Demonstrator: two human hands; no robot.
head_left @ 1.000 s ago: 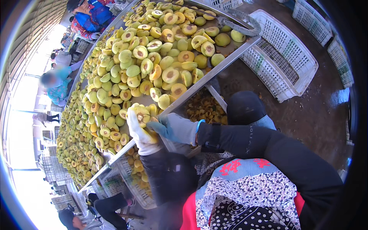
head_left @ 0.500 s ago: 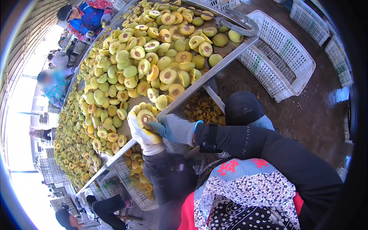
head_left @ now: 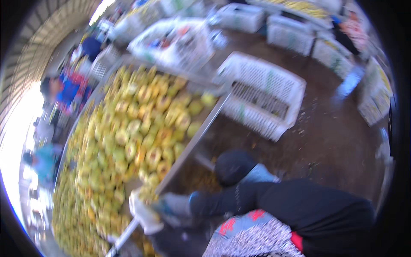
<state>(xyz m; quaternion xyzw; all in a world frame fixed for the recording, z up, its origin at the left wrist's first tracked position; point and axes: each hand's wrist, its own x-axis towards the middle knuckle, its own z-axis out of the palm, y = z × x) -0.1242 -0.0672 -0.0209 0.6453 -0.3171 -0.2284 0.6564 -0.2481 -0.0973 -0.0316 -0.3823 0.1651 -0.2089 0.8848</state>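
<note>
My left hand [head_left: 144,214], in a white glove, is at the near edge of a metal-rimmed table [head_left: 188,150]. Beside it, to the right, is my right hand [head_left: 173,204] in a grey-blue glove, its fingers pointing toward the left one. Motion smears the fingers of both, and I cannot make out what is between them. Halved yellow-green stone fruit [head_left: 132,128] covers the table in a deep heap, some halves showing brown hollows. Pale yellow shapes [head_left: 148,190] lie right at my left hand's fingers, too blurred to separate from the heap.
A white slatted crate [head_left: 261,96] stands on the wet brown floor beyond the table's corner. Behind it are a large plastic-lined container [head_left: 171,43] and several more crates [head_left: 289,34]. Co-workers, one in blue and red [head_left: 70,88], are along the table's far left side.
My view has swung right and up, so the table and hands sit lower and further left, blurred. A halved fruit seen in my left hand before cannot be made out now.
</note>
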